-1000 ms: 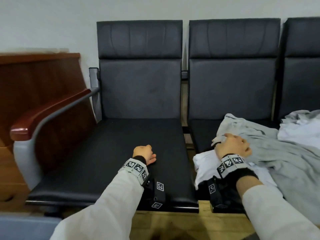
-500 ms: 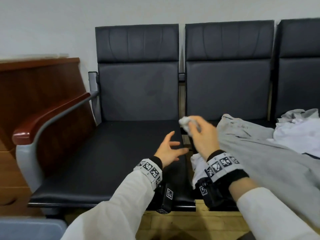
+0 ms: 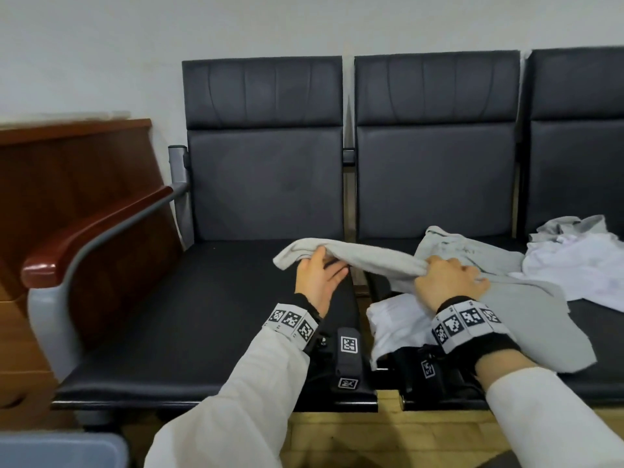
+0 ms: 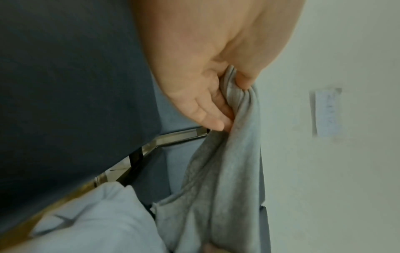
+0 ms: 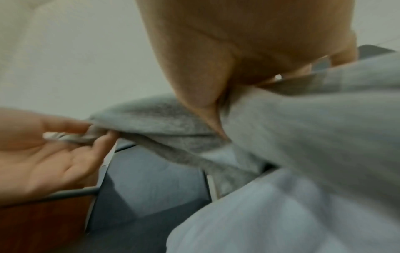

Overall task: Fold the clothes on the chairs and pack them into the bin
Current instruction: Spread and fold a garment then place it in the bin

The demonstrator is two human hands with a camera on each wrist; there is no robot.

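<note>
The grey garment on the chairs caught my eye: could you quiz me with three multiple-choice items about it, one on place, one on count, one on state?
1. Where does the stretched part of the grey garment hang?
A. in the bin
B. over the gap between two seats
C. on the armrest

2. How many hands grip it?
A. none
B. one
C. two

3. What is its state?
A. neatly folded
B. unfolded, partly lifted
C. rolled up tightly

Answers: 1 B, it spans from the left seat toward the next one. 2 C, the left hand pinches its end and the right hand clutches its middle. 3 B, the rest lies rumpled beside a white garment.
</note>
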